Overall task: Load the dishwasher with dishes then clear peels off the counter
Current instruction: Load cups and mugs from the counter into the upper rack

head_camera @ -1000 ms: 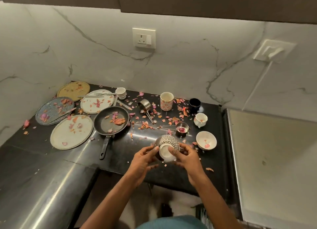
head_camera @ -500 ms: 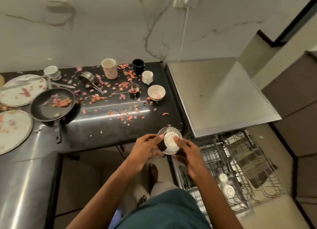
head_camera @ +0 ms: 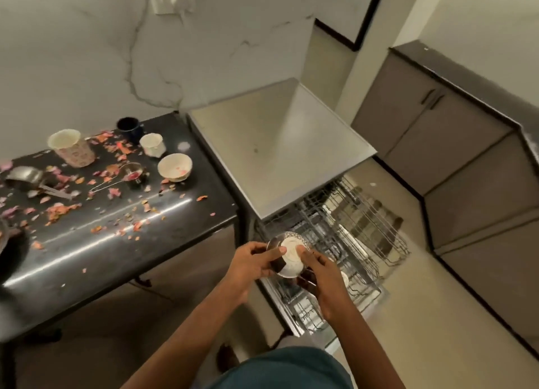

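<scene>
A patterned bowl [head_camera: 290, 254] with a pale inside is held upside-down-tilted between both hands over the pulled-out dishwasher rack [head_camera: 350, 242]. My left hand [head_camera: 252, 261] grips its left rim; my right hand [head_camera: 322, 280] grips its right side. On the black counter [head_camera: 116, 237] lie scattered pink and orange peels [head_camera: 61, 209], a white bowl [head_camera: 175, 167], a white cup [head_camera: 151, 145], a dark mug [head_camera: 129, 129], a floral mug [head_camera: 71, 148], a small strainer [head_camera: 132, 174] and a steel measuring cup [head_camera: 27, 178].
The dishwasher's steel top [head_camera: 277, 146] sits right of the counter. Brown cabinets [head_camera: 466, 167] run along the right. A pan's edge [head_camera: 3, 237] shows at the far left. Pale floor [head_camera: 423, 315] lies beyond the rack.
The view has swung right and down. Both hands have carried the bowl off the counter's edge to above the dishwasher rack.
</scene>
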The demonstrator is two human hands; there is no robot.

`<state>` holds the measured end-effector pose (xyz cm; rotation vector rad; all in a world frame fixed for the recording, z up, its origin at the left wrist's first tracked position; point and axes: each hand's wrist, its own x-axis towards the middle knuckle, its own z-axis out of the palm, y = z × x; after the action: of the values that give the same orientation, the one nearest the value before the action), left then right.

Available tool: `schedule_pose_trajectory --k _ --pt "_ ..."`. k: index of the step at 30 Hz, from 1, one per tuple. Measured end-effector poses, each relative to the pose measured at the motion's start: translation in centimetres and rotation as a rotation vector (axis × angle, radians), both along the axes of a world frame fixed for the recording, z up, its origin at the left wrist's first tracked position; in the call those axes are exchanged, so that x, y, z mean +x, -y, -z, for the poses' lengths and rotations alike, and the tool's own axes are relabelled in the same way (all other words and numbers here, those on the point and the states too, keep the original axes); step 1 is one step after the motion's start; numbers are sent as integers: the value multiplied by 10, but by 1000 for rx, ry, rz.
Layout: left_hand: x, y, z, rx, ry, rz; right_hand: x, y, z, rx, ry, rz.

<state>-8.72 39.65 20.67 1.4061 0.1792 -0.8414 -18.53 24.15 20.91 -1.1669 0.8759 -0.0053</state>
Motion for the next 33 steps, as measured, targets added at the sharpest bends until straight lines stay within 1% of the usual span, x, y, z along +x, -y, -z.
schedule_pose_trajectory --k 5,9,12,17,22,25,27,30,33 --pt "-6 87 6 25 -21 147 -37 64 4 30 -4 156" --pt "-10 152 20 97 -4 271 -56 110 15 69 -8 273" --pt "-11 190 33 131 9 336 -62 139 22 68 -20 315" --pt "-21 249 53 172 -28 406 -74 187 35 79 -58 390" --pt "-30 295 76 272 -58 499 -81 221 65 114 -102 529" --pt "-25 324 90 337 -64 576 -71 235 96 95 -197 615" --pt "-17 342 102 395 -50 614 -60 244 120 64 -255 621" --pt "0 366 125 495 -17 650 -45 258 149 14 -324 546" --pt "19 388 149 563 -29 688 -30 277 172 22 -362 517"
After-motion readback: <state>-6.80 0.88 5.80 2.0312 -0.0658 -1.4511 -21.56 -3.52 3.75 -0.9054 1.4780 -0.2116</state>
